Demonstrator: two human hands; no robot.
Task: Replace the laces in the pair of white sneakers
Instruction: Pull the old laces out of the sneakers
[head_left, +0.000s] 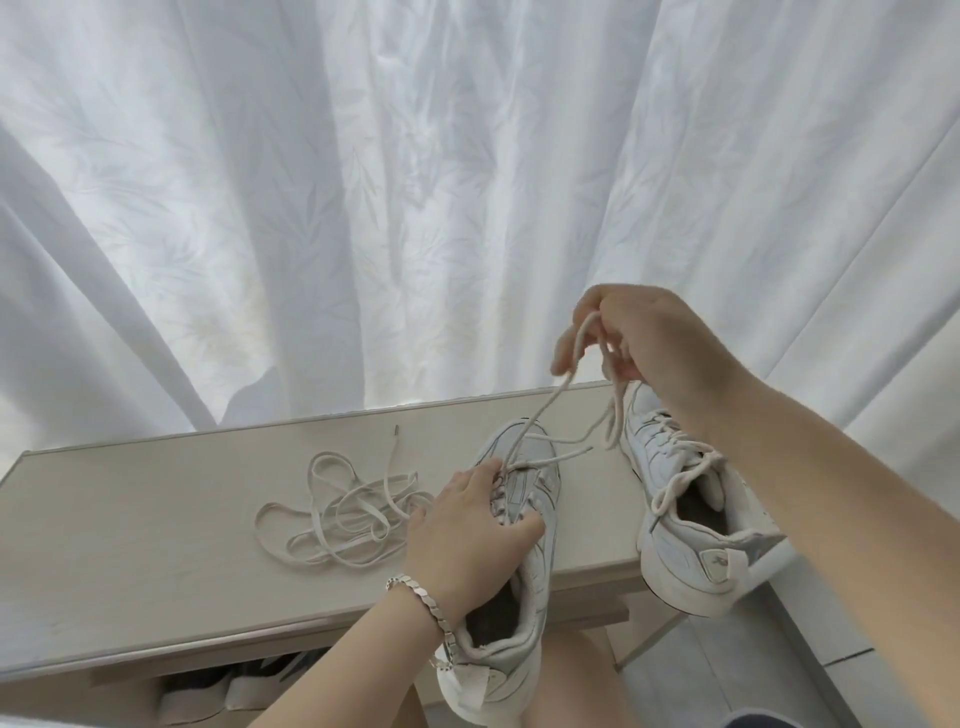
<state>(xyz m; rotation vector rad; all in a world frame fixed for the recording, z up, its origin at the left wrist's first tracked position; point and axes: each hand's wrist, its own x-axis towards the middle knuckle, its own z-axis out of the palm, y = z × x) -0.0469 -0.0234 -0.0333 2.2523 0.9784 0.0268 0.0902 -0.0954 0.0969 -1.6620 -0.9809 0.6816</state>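
Note:
Two white sneakers rest on a narrow pale table. The near sneaker hangs over the table's front edge, and my left hand presses on its tongue and eyelets. A round cream lace runs from that shoe's lower eyelets up to my right hand, which pinches it in the air above the table's back edge. The other sneaker stands at the right end, still laced, with its heel over the edge. A loose pile of flat white laces lies left of my left hand.
A white patterned curtain hangs right behind the table. Dark and white shoes sit on a shelf under the tabletop. A white metal table leg shows at the right. My knees are below the front edge.

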